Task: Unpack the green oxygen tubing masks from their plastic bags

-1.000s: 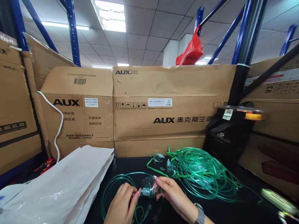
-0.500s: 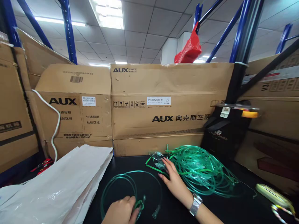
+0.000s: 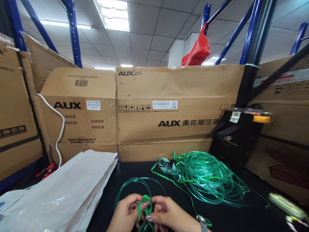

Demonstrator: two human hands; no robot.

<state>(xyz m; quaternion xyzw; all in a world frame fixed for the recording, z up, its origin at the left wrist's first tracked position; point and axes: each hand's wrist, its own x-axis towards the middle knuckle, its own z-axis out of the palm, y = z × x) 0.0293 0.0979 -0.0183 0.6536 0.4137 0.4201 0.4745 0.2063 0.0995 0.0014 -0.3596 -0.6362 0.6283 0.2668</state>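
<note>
Low in the middle of the view, my left hand (image 3: 126,211) is closed around a small coil of clear green tubing (image 3: 120,190). A bright green flat band (image 3: 140,207) loops at the bunch between my two hands. My right hand (image 3: 169,212) meets the left there, thumb and fingers pinched on the band; the exact hold is partly hidden. Beyond the right hand lies a large tangled pile of green tubing (image 3: 207,180). Clear plastic fittings (image 3: 166,166) rest at its left side, with a thin green cord (image 3: 166,178) running from them toward my right wrist.
White plastic bags (image 3: 60,193) cover the left side of the black table (image 3: 130,168). Cardboard boxes (image 3: 140,129) stand along the back. A black bag (image 3: 231,138) stands at the back right, near a yellow-green object (image 3: 286,204) at the right edge.
My right hand has come back from the plastic fittings to meet my left hand and now pinches the green band. The small coil has been drawn together, and the view has shifted slightly.
</note>
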